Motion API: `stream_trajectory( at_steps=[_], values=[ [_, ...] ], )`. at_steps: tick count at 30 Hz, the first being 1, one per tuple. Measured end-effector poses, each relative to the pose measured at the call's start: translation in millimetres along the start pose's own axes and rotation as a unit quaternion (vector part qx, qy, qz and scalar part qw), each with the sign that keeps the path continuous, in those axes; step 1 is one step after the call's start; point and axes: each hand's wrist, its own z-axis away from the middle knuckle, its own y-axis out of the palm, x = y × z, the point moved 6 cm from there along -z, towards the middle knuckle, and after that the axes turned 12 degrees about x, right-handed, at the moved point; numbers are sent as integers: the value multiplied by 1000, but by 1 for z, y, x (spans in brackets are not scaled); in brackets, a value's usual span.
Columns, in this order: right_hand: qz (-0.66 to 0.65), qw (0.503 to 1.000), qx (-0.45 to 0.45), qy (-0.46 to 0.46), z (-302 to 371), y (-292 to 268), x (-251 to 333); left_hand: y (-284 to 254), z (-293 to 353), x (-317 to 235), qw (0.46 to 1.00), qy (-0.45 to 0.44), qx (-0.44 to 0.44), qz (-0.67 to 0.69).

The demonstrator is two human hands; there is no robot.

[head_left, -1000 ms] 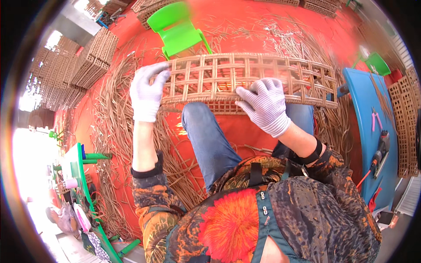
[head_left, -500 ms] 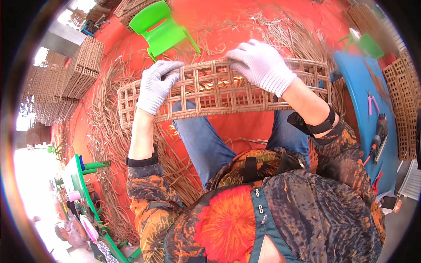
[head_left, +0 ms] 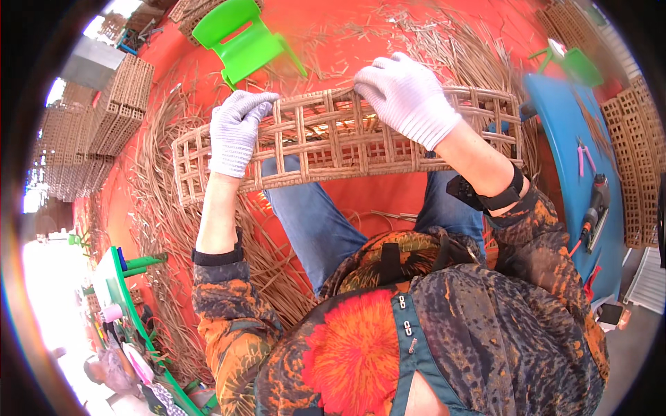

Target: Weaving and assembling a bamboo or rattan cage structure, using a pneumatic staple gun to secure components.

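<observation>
A long brown woven basket (head_left: pixel 361 139) with an open grid of strands lies across my knees, its side facing me. My left hand (head_left: pixel 239 132), in a white striped glove, is closed on the upper rim towards the left end. Right of the middle, my right hand (head_left: pixel 402 93), gloved the same way, has its fingers curled over the top rim. The fingertips of both hands are partly hidden behind the rim.
Loose brown strands (head_left: pixel 166 159) litter the red floor (head_left: pixel 333 35). A green chair (head_left: pixel 239 41) stands ahead. At the right, a blue table (head_left: pixel 569 159) carries pink-handled pliers (head_left: pixel 586 156) and a power tool (head_left: pixel 595 204). Stacked woven baskets (head_left: pixel 118 111) stand at left.
The basket has shifted slightly left with both hands still on its rim. My left hand has turned a little more upright. The whole view has shifted slightly too.
</observation>
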Motion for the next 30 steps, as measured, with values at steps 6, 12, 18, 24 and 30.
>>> stream_trajectory(
  at_steps=[6, 12, 18, 24, 30],
  values=[
    [-68, 996, 49, -6, -21, 0, 34, -2, 2, -12, 997, 10, -19, -78],
    [50, 994, 98, -24, -39, 7, 58, -2, 5, -19, 992, 6, -19, -127],
    [86, 992, 64, -66, -44, 8, 64, -5, 6, -20, 992, 36, -33, -113],
    [79, 994, 69, -32, -48, 11, 60, -5, 7, -18, 994, 25, -18, -102],
    [71, 994, 68, -44, -49, 12, 63, -5, 11, -22, 992, 44, -23, -114]
  ],
)
